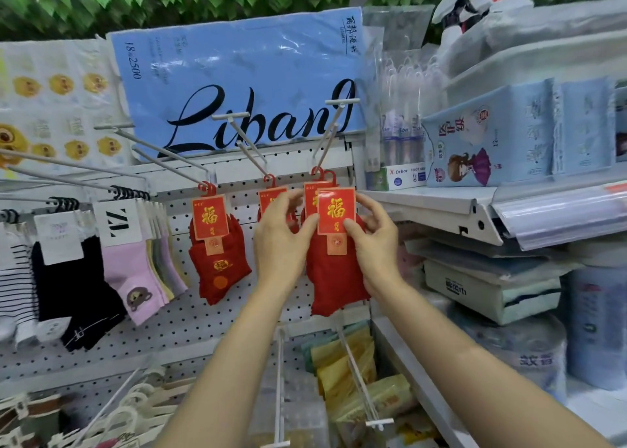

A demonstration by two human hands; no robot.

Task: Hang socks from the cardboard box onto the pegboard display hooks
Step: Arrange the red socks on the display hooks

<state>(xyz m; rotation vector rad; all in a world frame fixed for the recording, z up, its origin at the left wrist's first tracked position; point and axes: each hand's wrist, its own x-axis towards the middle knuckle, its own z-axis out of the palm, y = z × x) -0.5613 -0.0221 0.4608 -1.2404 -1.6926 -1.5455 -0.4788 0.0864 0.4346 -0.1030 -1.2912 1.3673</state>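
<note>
A pair of red socks (334,278) with a red and gold card label hangs from the rightmost hook (334,126) of the white pegboard (190,325). My right hand (373,240) pinches the label's lower right corner, and my left hand (281,233) holds its left edge. Behind it hangs a second red pair, mostly hidden. More red socks hang on the middle hook (252,145), partly hidden by my left hand, and one red pair (217,261) hangs on the hook to the left. The cardboard box is out of view.
Pink, black and striped socks (132,274) fill hooks at the left. A blue Libang package (237,84) stands above the pegboard. White shelves (441,206) with boxed goods project at the right. Lower hooks (356,376) carry yellow packets, and white hangers lie at bottom left.
</note>
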